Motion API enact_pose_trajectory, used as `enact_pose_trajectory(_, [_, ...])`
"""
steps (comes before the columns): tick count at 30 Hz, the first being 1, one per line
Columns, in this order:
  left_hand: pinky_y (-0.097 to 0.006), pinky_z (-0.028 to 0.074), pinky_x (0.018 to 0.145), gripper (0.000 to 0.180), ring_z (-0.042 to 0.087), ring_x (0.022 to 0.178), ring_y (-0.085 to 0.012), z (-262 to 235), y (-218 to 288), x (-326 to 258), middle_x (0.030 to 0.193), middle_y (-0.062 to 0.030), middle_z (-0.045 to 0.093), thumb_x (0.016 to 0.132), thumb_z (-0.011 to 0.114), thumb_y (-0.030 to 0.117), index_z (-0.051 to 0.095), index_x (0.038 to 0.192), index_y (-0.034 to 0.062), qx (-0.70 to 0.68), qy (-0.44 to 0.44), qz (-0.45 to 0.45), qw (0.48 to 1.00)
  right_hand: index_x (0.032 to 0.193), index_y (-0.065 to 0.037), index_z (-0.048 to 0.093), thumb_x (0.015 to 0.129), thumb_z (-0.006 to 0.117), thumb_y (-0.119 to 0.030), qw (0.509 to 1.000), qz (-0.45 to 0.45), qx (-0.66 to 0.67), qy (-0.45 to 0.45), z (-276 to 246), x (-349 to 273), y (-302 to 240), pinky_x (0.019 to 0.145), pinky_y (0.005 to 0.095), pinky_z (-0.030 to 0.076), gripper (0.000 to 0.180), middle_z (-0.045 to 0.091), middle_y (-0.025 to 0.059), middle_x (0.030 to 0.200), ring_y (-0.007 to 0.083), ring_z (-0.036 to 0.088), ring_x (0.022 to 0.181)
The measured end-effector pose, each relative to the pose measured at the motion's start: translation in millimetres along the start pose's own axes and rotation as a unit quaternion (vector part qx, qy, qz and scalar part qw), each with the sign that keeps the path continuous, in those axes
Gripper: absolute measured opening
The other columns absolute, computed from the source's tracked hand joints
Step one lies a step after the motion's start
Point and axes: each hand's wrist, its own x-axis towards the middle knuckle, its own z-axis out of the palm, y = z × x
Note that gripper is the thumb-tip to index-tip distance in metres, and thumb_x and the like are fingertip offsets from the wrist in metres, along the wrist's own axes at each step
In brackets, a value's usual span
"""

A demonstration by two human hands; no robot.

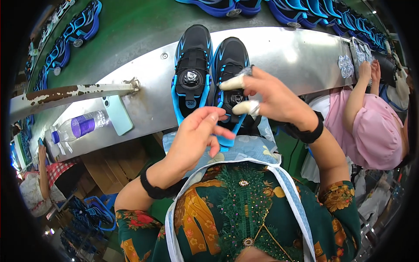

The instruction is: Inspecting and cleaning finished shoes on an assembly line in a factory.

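Observation:
Two black sneakers with bright blue trim stand side by side on the metal bench, toes pointing away from me. The left shoe [194,43] has a round black dial on its tongue. Over the heel opening of the right shoe [231,52] are both my hands. My left hand [196,135] is pinched at thumb and index finger beside that opening; whatever lies in the pinch is too small to make out. My right hand [275,96] has pale covers on thumb and index finger. These two are spread apart over the right shoe's tongue, with nothing seen between them.
A pale green phone [118,115] and a purple-labelled bottle [80,126] lie on the bench [283,52] at left, near a rusty white bar [74,92]. More blue shoes [301,11] line the green surface beyond. A co-worker in pink [371,126] works at right.

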Motion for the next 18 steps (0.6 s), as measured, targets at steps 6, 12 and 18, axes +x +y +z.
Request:
enact_pose_trajectory(6, [-0.028,0.048,0.048,0.034,0.068,0.099,-0.0301,14.3,-16.9,-2.5,0.120,-0.0170,0.056,0.104,0.045,0.025,0.051,0.121,-0.0036,-0.053,0.057,-0.069,0.995,0.112,-0.011,0.067,0.078,0.079,-0.016,0.998,-0.044,-0.047,-0.020,11.3,1.4,3.0,0.069,0.0313,0.051,0.037,0.057,0.0110,0.100,0.0233,0.060,0.077])
enact_pose_trajectory(12, [-0.020,0.042,0.041,0.030,0.069,0.097,-0.0193,14.5,-26.4,25.5,0.109,-0.0153,0.067,0.104,0.045,0.022,0.055,0.117,-0.0033,-0.101,0.037,0.017,0.994,0.098,-0.006,0.067,0.078,0.079,-0.013,0.988,0.084,0.109,-0.077,2.9,13.3,6.0,0.060,0.0241,0.044,0.024,0.053,0.0021,0.083,0.0093,0.051,0.067])
enact_pose_trajectory(18, [-0.020,0.038,0.040,0.028,0.067,0.083,-0.0140,14.4,-32.3,27.7,0.103,-0.0152,0.069,0.103,0.047,0.023,0.059,0.113,-0.0004,-0.167,0.010,0.017,0.986,0.114,-0.009,0.068,0.081,0.076,-0.011,0.988,0.051,0.115,-0.087,-14.9,5.8,20.9,0.064,0.0264,0.047,0.034,0.059,0.0053,0.089,0.0135,0.056,0.070])
